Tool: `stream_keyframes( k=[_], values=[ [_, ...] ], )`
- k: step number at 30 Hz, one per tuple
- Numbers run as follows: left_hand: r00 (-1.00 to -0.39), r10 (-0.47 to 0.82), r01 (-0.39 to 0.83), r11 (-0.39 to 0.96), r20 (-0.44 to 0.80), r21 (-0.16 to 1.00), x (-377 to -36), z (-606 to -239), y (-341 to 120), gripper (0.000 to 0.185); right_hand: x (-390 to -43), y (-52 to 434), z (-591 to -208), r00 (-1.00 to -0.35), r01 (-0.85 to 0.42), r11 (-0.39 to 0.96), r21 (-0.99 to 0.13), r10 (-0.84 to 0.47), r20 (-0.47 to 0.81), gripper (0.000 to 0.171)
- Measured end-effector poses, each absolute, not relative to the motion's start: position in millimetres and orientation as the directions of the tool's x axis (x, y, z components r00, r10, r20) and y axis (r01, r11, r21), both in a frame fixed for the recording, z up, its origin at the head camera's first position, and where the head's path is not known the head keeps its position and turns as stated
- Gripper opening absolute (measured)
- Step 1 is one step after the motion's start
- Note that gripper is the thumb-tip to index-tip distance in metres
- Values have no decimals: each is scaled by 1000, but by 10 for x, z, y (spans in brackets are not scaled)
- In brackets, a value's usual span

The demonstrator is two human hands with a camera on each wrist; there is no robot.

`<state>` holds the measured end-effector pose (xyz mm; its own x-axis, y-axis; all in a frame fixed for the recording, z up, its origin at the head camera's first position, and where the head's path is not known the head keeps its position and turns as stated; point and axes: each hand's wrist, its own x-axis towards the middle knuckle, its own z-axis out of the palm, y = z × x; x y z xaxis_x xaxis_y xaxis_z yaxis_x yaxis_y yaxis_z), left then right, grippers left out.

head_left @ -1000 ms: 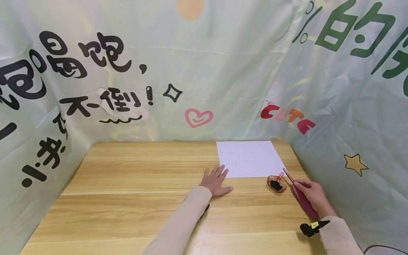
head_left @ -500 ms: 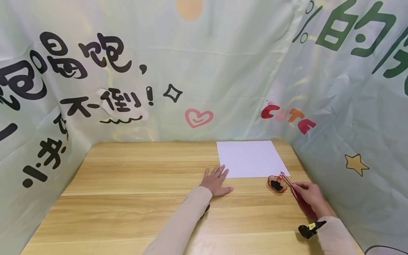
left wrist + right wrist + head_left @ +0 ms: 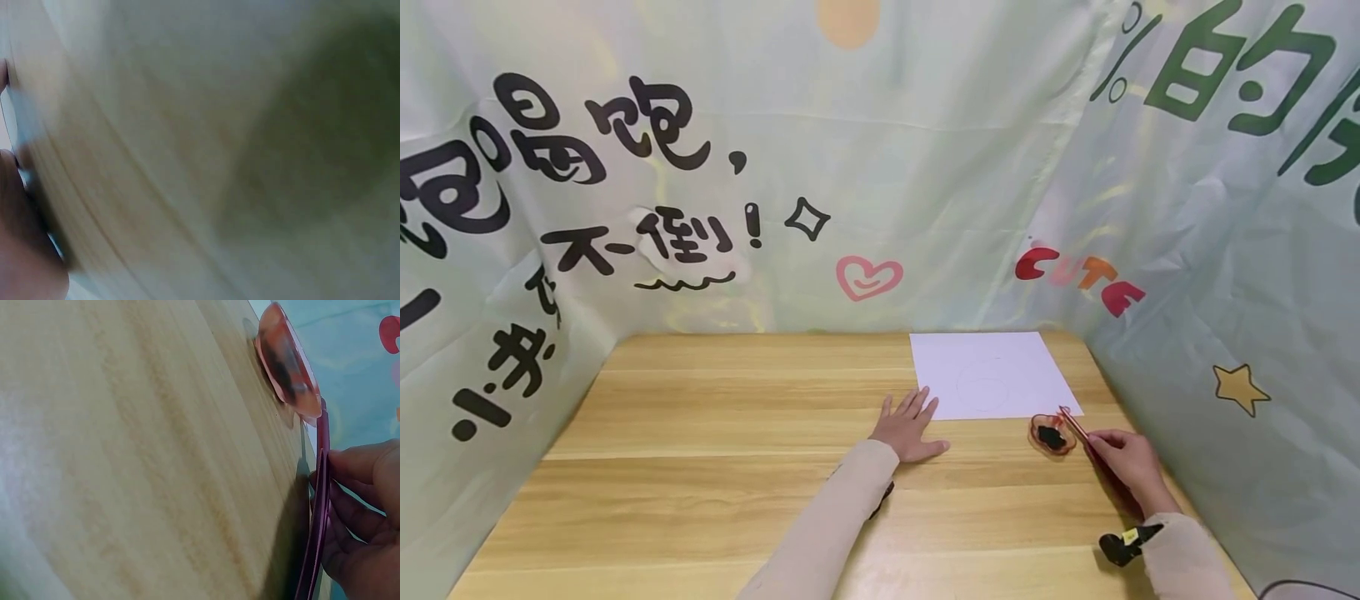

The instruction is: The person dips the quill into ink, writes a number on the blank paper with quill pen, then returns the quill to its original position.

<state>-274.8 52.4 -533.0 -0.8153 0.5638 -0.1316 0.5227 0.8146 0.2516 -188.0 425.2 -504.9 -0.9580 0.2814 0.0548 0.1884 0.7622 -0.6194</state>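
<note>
In the head view my right hand (image 3: 1135,468) pinches a slim maroon feather-shaped pen (image 3: 1078,428) between thumb and fingers. The pen's tip is right at the far right rim of a small translucent orange dish (image 3: 1049,448) with a black patch inside. The right wrist view shows the maroon pen (image 3: 320,506) edge-on, its far end meeting the dish (image 3: 306,397). My left hand (image 3: 908,428) lies palm down with fingers spread, fingertips over the near left corner of a white paper sheet (image 3: 1037,367). A faint circle and a few thin lines mark the sheet.
The wooden table (image 3: 715,467) runs up to a printed cloth backdrop (image 3: 940,192), which also hangs along both sides. A black wrist camera (image 3: 1122,547) sits at my right cuff. A dark cable (image 3: 1307,583) curves at the lower right corner.
My right hand has moved slightly left with the pen, and its tip has come down from the paper's near right corner to the dish's rim. The left hand stays put.
</note>
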Motion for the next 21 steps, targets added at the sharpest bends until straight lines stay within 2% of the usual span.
stream_keyframes(
  k=[15, 21],
  values=[
    [-812, 571, 537, 811, -117, 233, -2713, -5294, 502, 85, -1883, 4264, -5068, -958, 210, 747, -631, 287, 21, 44],
    [-811, 578, 540, 797, -84, 269, -2702, -5293, 518, 86, -1885, 4275, -5060, -958, 225, 731, -644, 286, -10, 47]
  ],
)
